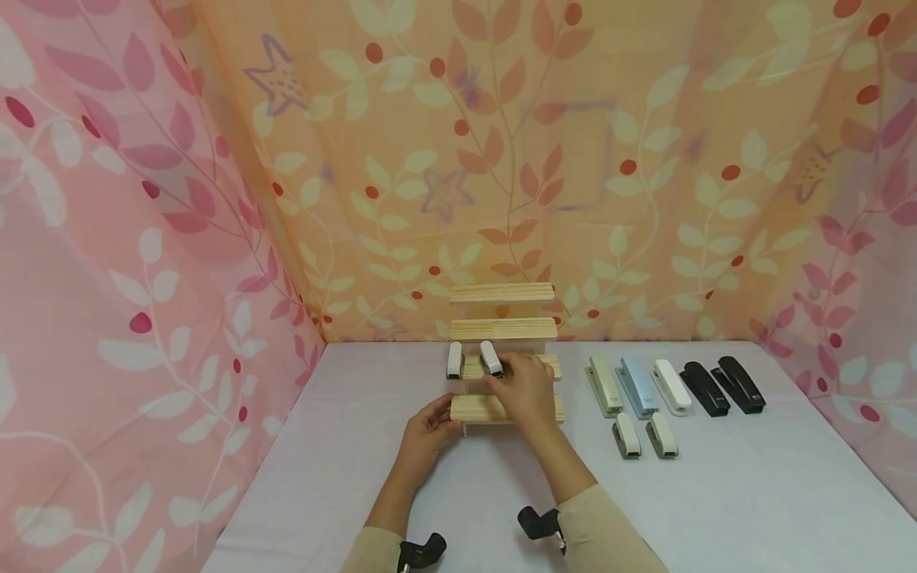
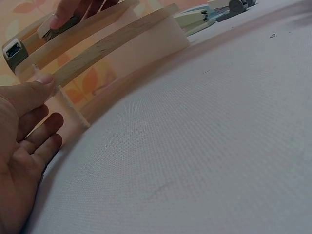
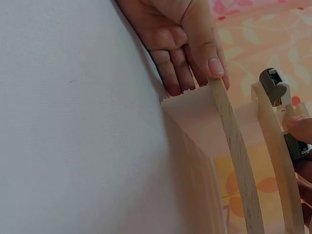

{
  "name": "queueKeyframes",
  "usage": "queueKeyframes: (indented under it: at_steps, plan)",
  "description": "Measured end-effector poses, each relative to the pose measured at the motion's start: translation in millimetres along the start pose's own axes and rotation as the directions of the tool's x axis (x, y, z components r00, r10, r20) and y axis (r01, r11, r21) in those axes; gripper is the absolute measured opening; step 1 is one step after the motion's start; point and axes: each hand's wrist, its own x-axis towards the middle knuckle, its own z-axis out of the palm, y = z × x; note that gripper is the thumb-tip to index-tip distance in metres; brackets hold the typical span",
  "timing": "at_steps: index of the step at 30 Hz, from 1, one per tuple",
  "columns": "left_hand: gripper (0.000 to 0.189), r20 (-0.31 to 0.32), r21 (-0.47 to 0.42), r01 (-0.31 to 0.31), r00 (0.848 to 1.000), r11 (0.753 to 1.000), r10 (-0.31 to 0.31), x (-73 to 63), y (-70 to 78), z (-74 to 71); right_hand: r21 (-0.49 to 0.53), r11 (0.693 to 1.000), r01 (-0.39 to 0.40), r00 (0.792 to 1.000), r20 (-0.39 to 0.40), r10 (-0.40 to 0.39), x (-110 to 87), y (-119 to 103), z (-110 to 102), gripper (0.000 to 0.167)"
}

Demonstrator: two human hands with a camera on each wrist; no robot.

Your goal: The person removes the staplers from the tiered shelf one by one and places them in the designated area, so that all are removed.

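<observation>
A small stepped rack with pale wooden shelves and whitish side panels stands at the back middle of the table. My left hand grips the left end of its lowest shelf, thumb on the front edge and fingers by the side panel. On the shelf above, my right hand holds a small white-topped stapler between thumb and fingers. Another small white stapler stands at that shelf's left end; its grey-green base shows in the right wrist view.
Right of the rack, a row holds a pale green stapler, a light blue stapler, a white stapler and two black staplers. Two small staplers lie in front of them. Patterned curtains enclose the table's back and sides.
</observation>
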Motion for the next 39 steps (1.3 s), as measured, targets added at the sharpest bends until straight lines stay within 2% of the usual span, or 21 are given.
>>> queueKeyframes:
  at_steps: [12, 22, 31, 39]
  plan:
    - [0.065, 0.004, 0.020, -0.019, 1.000, 1.000, 0.019, -0.6, -1.6, 0.6, 0.061, 0.998, -0.033, 0.999, 0.002, 0.033, -0.6, 2, -7, 0.036]
    - [0.065, -0.008, 0.029, -0.010, 1.000, 1.000, 0.010, -2.5, -1.6, 1.4, 0.157, 0.986, -0.052, 0.999, 0.007, 0.052, -3.3, 2, -17, 0.034]
    - [0.065, -0.008, 0.020, -0.008, 1.000, 1.000, 0.008, -0.4, -0.2, 0.6, 0.163, 0.986, -0.018, 1.000, -0.012, 0.020, -3.7, -8, -50, 0.035]
    - [0.065, -0.008, 0.019, -0.017, 1.000, 1.000, 0.017, -0.5, 0.1, 1.9, 0.145, 0.989, 0.035, 0.998, -0.058, -0.027, -12.5, -5, -86, 0.039]
